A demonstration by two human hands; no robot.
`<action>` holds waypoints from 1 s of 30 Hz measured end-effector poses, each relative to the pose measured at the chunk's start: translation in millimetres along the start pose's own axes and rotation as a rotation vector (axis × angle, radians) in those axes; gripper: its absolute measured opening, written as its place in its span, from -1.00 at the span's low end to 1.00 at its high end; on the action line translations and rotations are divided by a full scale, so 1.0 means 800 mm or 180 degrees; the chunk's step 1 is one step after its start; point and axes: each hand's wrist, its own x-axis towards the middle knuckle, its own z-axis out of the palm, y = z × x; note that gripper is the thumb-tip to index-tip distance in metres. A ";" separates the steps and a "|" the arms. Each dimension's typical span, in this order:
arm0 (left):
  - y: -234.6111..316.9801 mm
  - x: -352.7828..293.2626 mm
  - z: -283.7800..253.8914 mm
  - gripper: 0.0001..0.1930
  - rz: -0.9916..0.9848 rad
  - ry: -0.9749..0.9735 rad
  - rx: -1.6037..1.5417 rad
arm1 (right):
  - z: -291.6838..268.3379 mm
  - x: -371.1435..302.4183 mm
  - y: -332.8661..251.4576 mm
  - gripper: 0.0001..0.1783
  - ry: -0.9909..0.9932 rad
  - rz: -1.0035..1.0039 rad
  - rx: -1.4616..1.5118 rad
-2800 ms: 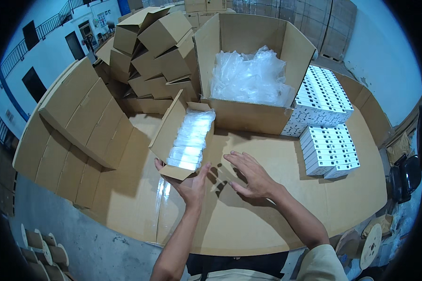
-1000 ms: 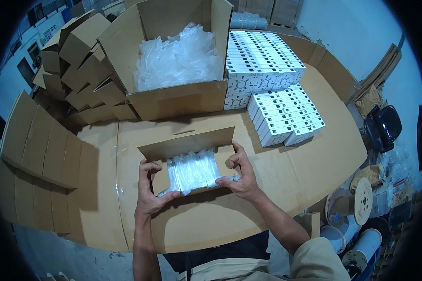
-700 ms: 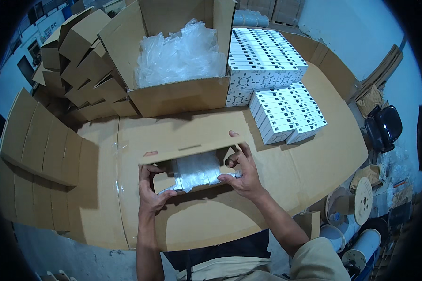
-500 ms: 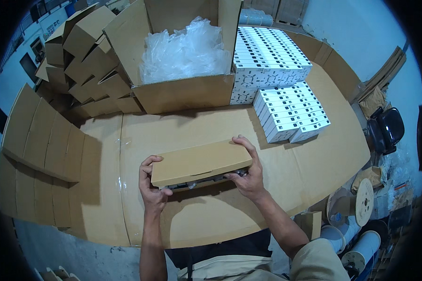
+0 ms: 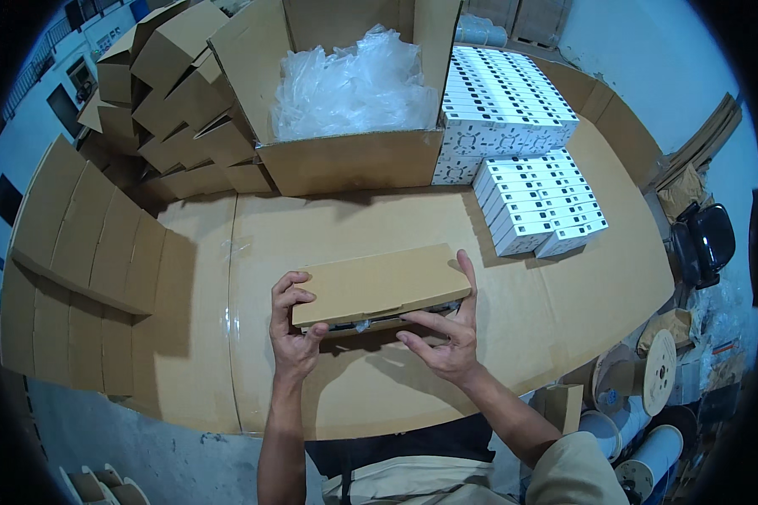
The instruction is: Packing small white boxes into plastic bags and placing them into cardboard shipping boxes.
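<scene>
A flat brown cardboard box lies in front of me on the cardboard-covered table, its lid folded down over clear plastic-wrapped contents that still peek out along the near edge. My left hand grips the box's left end, fingers curled over the lid. My right hand holds the right end, thumb up along the side and fingers under the front edge.
A large open carton full of clear plastic bags stands at the back. Stacks of small white boxes sit to its right. Folded empty cartons pile at the back left, flat cardboard sheets at left, spools at lower right.
The small box was slid from the left to in front of me, and its lid was folded down over the plastic-wrapped contents. Both hands now hold the closed box.
</scene>
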 end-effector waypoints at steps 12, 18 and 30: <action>0.004 -0.006 -0.017 -0.55 -0.0122 -0.0512 -0.0260 | 0.004 -0.006 -0.006 -0.72 -0.0068 0.0165 0.0026; 0.002 -0.006 -0.024 -0.63 -0.0223 -0.0665 -0.0419 | 0.003 -0.006 -0.006 -0.71 -0.0038 0.0120 0.0060; 0.008 -0.005 -0.026 -0.65 -0.0331 -0.0639 -0.0402 | -0.007 -0.004 0.023 -0.74 0.0409 0.0183 0.1260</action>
